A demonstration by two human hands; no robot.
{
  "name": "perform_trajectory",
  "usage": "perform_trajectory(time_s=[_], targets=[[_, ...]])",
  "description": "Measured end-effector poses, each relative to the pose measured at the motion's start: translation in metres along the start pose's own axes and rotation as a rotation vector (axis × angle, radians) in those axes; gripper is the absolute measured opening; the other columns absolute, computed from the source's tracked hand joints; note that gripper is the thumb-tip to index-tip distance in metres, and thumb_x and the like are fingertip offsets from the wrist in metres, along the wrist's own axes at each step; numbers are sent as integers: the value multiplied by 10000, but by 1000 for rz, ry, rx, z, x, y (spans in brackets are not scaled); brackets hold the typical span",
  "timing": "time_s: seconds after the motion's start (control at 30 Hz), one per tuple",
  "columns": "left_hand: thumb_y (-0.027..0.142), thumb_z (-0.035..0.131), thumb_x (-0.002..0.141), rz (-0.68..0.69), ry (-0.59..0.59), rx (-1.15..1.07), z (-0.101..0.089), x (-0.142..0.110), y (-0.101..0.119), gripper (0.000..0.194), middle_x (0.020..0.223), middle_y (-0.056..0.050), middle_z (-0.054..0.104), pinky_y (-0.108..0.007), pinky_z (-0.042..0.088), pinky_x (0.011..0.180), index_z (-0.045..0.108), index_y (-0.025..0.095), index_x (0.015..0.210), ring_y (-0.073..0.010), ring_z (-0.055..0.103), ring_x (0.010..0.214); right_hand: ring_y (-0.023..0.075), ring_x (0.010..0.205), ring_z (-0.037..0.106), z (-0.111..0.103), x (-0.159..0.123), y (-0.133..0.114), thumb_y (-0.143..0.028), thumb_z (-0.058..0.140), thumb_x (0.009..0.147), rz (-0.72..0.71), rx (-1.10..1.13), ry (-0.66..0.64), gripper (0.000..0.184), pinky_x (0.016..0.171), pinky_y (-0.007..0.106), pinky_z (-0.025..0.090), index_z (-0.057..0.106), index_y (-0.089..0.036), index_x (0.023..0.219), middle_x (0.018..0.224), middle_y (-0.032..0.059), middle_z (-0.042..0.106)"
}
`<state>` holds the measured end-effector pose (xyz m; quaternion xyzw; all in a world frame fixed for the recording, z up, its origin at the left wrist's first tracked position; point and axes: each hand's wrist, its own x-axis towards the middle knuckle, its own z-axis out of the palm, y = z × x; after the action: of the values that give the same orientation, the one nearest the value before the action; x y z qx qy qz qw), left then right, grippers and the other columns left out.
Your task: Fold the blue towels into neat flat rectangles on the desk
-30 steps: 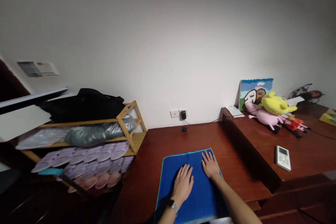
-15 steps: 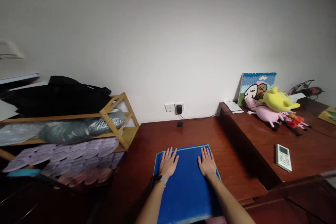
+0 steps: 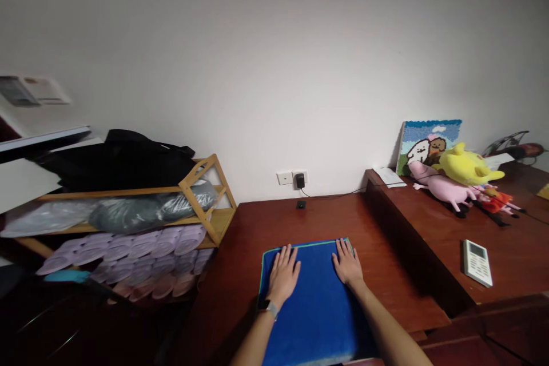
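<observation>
A blue towel (image 3: 315,309) with a light green hem lies flat on the dark red wooden table (image 3: 249,251). My left hand (image 3: 283,276) rests palm down on the towel's far left part, fingers spread and reaching its far edge. My right hand (image 3: 348,263) lies flat on the far right corner, fingers apart. A watch sits on my left wrist. Neither hand holds anything.
A wooden rack (image 3: 206,194) at left holds rolled purple and pink cloths, plastic-wrapped bundles and a black bag. A raised desk at right carries plush toys (image 3: 454,180), a picture and a white remote (image 3: 477,263). A wall socket with plug (image 3: 299,179) is behind.
My left hand slid from the towel's middle to its far left part a second ago. Since then both hands stay flat; the view has shifted slightly.
</observation>
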<state>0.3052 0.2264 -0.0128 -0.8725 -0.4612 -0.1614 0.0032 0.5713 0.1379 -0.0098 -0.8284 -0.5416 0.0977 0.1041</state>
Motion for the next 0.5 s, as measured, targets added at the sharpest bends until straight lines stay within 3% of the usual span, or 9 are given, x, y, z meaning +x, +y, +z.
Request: perform_trajectory(time_s=[0.07,0.13,0.37,0.5], targets=[[505,271,1064,4,-52,-25,7,3,17,563,1667,-44,351,-497,241,1260,410,306,1572,-250,303,1543,206,1588,53,2,1,0,-505,165,1039,6,0,7,677,1276,455,55,152,-204,1645,1714,4,99],[526,274,1061,-16,-74,-29,12,6,18,563,1672,-40,341,-505,234,1260,397,332,1575,-253,301,1544,210,1589,36,3,2,0,-504,171,1039,20,-2,4,675,1276,456,58,150,-210,1646,1717,7,94],[540,259,1051,-140,-106,36,8,15,-31,615,1682,-74,300,-509,237,1251,363,275,1596,-279,273,1553,223,1589,38,7,5,2,-517,167,1039,30,-4,10,677,1275,457,73,138,-223,1648,1718,-2,91],[520,216,1051,-260,-142,57,1,-1,-61,654,1666,-108,321,-511,237,1250,334,197,1607,-278,291,1546,227,1585,82,-2,5,12,-503,153,1040,56,-11,-49,684,1275,448,93,123,-190,1647,1716,9,100]])
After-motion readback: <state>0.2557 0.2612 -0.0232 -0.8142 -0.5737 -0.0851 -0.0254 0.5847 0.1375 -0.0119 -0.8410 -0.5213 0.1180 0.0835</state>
